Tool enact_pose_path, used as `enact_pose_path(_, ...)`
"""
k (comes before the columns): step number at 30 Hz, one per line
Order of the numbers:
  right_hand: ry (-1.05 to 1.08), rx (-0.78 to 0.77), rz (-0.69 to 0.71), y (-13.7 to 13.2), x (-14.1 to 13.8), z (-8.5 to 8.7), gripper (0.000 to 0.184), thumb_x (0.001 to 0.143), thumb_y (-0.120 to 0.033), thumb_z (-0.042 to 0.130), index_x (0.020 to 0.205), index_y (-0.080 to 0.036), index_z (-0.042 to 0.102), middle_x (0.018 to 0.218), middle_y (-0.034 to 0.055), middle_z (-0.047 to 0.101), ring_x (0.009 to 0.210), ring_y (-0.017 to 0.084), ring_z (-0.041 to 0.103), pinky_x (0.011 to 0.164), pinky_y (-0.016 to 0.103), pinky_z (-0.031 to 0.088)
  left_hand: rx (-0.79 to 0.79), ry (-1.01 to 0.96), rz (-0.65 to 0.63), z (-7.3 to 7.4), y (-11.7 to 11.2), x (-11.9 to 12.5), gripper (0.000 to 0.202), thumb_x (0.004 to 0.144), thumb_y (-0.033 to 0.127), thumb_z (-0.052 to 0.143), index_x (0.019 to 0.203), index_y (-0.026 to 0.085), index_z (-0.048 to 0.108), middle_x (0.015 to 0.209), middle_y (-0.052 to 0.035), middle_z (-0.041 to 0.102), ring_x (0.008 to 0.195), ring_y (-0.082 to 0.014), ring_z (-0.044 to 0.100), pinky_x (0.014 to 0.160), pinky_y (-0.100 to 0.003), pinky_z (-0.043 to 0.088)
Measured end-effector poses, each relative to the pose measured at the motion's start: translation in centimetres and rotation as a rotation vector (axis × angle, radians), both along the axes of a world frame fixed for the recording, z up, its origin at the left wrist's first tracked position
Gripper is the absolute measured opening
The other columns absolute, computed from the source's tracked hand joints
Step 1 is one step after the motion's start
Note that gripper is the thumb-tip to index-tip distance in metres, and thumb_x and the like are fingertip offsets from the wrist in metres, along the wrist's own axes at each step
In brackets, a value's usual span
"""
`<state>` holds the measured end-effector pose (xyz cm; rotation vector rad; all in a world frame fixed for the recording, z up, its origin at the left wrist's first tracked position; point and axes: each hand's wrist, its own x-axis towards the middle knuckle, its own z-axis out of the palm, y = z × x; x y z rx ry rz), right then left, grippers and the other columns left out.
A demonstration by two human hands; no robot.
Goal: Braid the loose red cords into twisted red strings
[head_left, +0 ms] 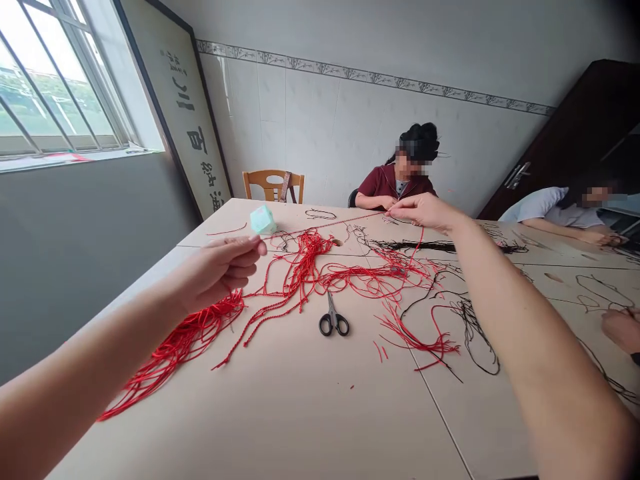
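Note:
Both my arms reach out over a pale table [280,407]. A thin red cord [325,225] runs taut between my two hands. My left hand [220,270] is closed in a pinch on its near end, above a bundle of red cords [170,350] that trails toward the table's left edge. My right hand [425,210] is raised farther out, fingers pinched on the cord's far end. Below the stretched cord lies a tangle of red cords [345,273]. Black-handled scissors [333,321] lie shut on the table between my arms.
Black cords [465,320] lie to the right of the red ones. A mint-green box [263,219] stands at the far left. Two people sit at the far side and right; another person's hand [623,329] rests at the right edge. A wooden chair [273,185] stands behind.

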<state>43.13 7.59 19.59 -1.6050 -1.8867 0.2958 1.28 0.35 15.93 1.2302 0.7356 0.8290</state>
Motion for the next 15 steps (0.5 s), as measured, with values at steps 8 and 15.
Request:
enact_pose_path(8, -0.399, -0.253, -0.057, 3.9, -5.7, -13.9, 0.022, 0.070, -0.014, 0.067, 0.089, -0.025, 0.069, 0.084, 0.0045, 0.068, 0.074, 0.017, 0.058, 0.066, 0.026, 0.042, 0.098, 0.435, -0.385, -3.6, -2.6, 1.4, 0.040, 0.082, 0.053, 0.045, 0.082, 0.016, 0.063, 0.056, 0.0045, 0.028, 0.050, -0.0083, 0.026, 0.047, -0.021, 0.028)
enact_pose_path(15, -0.398, -0.217, -0.062, 5.1, -6.4, -13.4, 0.016, 0.084, -0.032, 0.057, 0.087, -0.018, 0.065, 0.098, 0.0079, 0.063, 0.087, 0.018, 0.058, 0.076, 0.029, 0.046, 0.116, 0.658, -0.610, -6.3, -2.6, -0.6, 0.039, 0.084, 0.050, 0.042, 0.097, 0.021, 0.065, 0.069, -0.0004, 0.055, 0.067, -0.0120, 0.049, 0.064, -0.023, 0.039)
